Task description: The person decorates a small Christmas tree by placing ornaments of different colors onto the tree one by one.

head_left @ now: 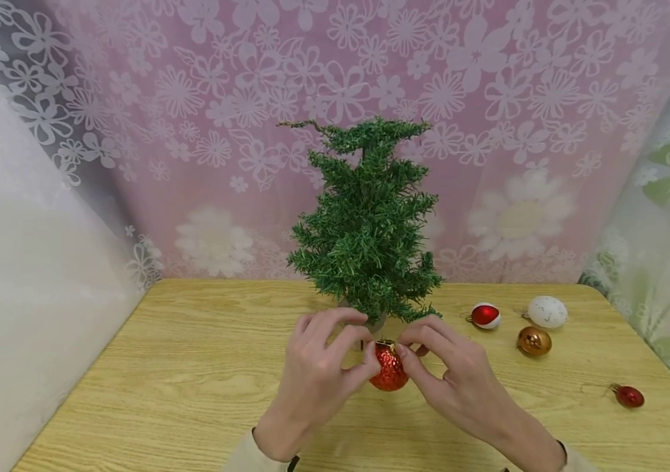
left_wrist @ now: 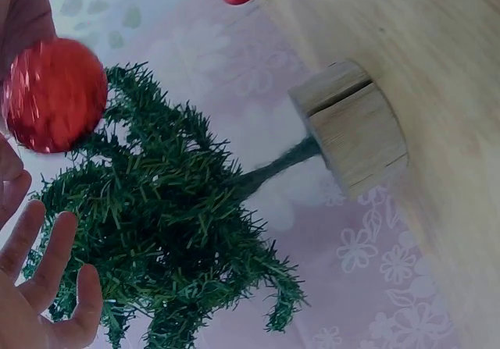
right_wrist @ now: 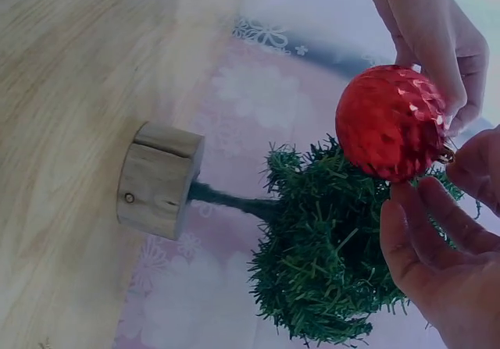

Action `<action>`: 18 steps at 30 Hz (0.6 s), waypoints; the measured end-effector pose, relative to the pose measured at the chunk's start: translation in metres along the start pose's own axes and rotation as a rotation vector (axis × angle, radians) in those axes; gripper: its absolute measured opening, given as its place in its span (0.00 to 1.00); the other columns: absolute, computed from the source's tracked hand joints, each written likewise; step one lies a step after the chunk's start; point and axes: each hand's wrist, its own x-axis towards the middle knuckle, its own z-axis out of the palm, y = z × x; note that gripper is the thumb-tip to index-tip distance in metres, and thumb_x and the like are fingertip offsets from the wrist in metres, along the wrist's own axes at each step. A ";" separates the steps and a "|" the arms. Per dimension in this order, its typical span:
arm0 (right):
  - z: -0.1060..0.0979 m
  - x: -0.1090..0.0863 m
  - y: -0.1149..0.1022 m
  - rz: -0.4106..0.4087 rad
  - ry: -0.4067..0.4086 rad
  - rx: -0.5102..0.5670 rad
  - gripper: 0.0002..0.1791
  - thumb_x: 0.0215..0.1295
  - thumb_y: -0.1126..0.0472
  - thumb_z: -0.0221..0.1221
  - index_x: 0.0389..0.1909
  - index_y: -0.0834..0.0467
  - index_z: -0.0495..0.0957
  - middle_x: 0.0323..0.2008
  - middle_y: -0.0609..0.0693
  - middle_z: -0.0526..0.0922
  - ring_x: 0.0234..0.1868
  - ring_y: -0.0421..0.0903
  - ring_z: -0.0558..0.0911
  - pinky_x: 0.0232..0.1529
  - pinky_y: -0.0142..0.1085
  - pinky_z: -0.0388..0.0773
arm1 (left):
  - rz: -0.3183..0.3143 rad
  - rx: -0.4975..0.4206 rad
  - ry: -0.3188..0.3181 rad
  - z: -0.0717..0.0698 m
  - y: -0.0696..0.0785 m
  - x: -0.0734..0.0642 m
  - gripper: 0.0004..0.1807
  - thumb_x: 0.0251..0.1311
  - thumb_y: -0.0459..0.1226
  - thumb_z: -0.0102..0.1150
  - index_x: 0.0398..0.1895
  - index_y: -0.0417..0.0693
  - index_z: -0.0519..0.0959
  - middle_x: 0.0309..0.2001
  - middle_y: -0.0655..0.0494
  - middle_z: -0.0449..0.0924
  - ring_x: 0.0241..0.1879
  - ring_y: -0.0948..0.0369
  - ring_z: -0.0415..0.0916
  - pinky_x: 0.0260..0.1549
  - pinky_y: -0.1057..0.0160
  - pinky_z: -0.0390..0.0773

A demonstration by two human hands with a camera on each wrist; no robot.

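A shiny red Christmas bauble [head_left: 389, 373] with a dimpled surface and a gold cap is held up in front of a small green artificial Christmas tree [head_left: 370, 229]. My left hand [head_left: 322, 364] pinches it near the cap with thumb and forefinger, from the left. From the right, my right hand [head_left: 459, 370] pinches at the gold cap; whether a thin loop lies between the fingertips cannot be made out. In the right wrist view the bauble [right_wrist: 387, 122] hangs beside the cap end, and the tree's wooden block base [right_wrist: 160, 179] shows behind.
To the right on the wooden table [head_left: 193, 367] lie a red-and-white bauble [head_left: 485, 316], a white speckled one [head_left: 547, 312], a copper-coloured one [head_left: 534, 341] and a small dark red one [head_left: 629, 396]. A pink flowered curtain [head_left: 223, 131] hangs behind the tree.
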 end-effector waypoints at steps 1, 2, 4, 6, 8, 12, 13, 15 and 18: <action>0.000 0.001 0.000 -0.001 0.005 0.003 0.15 0.58 0.75 0.65 0.38 0.51 0.82 0.37 0.42 0.82 0.33 0.32 0.77 0.34 0.21 0.75 | -0.003 0.000 0.001 -0.001 0.000 0.001 0.02 0.51 0.34 0.65 0.27 0.51 0.82 0.41 0.56 0.86 0.40 0.61 0.84 0.36 0.60 0.80; -0.001 0.003 0.000 -0.012 0.013 0.006 0.15 0.58 0.75 0.65 0.38 0.52 0.82 0.37 0.43 0.82 0.33 0.33 0.78 0.35 0.21 0.76 | -0.002 0.003 0.007 -0.001 -0.001 0.003 0.03 0.51 0.34 0.65 0.27 0.51 0.82 0.40 0.56 0.87 0.40 0.61 0.84 0.36 0.60 0.80; -0.001 0.006 0.001 -0.037 0.032 0.013 0.14 0.58 0.75 0.65 0.38 0.53 0.82 0.36 0.43 0.82 0.34 0.33 0.78 0.37 0.22 0.77 | 0.005 0.008 0.019 -0.001 -0.001 0.006 0.02 0.51 0.34 0.65 0.27 0.51 0.82 0.40 0.56 0.87 0.39 0.61 0.85 0.35 0.60 0.80; -0.003 0.010 0.001 -0.068 0.052 0.027 0.14 0.58 0.75 0.64 0.38 0.54 0.82 0.35 0.43 0.82 0.34 0.34 0.79 0.38 0.23 0.78 | 0.012 0.013 0.026 -0.001 -0.002 0.010 0.02 0.51 0.33 0.64 0.27 0.51 0.83 0.39 0.56 0.86 0.39 0.60 0.84 0.35 0.61 0.80; -0.004 0.015 0.002 -0.093 0.067 0.040 0.14 0.57 0.76 0.64 0.38 0.54 0.82 0.34 0.43 0.83 0.33 0.34 0.80 0.38 0.23 0.79 | 0.019 0.017 0.031 -0.002 -0.002 0.013 0.02 0.52 0.33 0.64 0.28 0.51 0.83 0.39 0.56 0.86 0.39 0.60 0.84 0.35 0.60 0.80; -0.008 0.023 0.001 -0.111 0.078 0.060 0.15 0.56 0.76 0.64 0.38 0.55 0.82 0.33 0.44 0.84 0.32 0.34 0.81 0.38 0.23 0.79 | 0.014 0.019 0.032 -0.005 -0.003 0.019 0.03 0.56 0.34 0.62 0.29 0.51 0.83 0.40 0.55 0.86 0.40 0.60 0.84 0.36 0.59 0.80; -0.009 0.024 0.000 -0.107 0.078 0.059 0.15 0.55 0.77 0.65 0.38 0.55 0.82 0.33 0.44 0.84 0.32 0.34 0.81 0.38 0.23 0.79 | 0.009 0.017 0.034 -0.006 -0.003 0.021 0.02 0.56 0.34 0.62 0.30 0.50 0.84 0.40 0.55 0.86 0.40 0.60 0.84 0.36 0.59 0.80; -0.010 0.028 -0.001 -0.100 0.078 0.056 0.15 0.55 0.77 0.65 0.39 0.55 0.83 0.33 0.44 0.85 0.32 0.34 0.81 0.38 0.23 0.79 | -0.008 0.014 0.039 -0.006 -0.003 0.024 0.02 0.56 0.34 0.63 0.31 0.50 0.84 0.40 0.55 0.86 0.40 0.60 0.84 0.37 0.58 0.81; -0.011 0.033 -0.001 -0.063 0.076 0.044 0.14 0.57 0.76 0.66 0.39 0.55 0.83 0.32 0.44 0.85 0.31 0.34 0.81 0.36 0.24 0.78 | -0.064 -0.010 0.037 -0.007 -0.002 0.028 0.02 0.56 0.34 0.66 0.31 0.50 0.84 0.40 0.55 0.86 0.39 0.61 0.85 0.37 0.58 0.81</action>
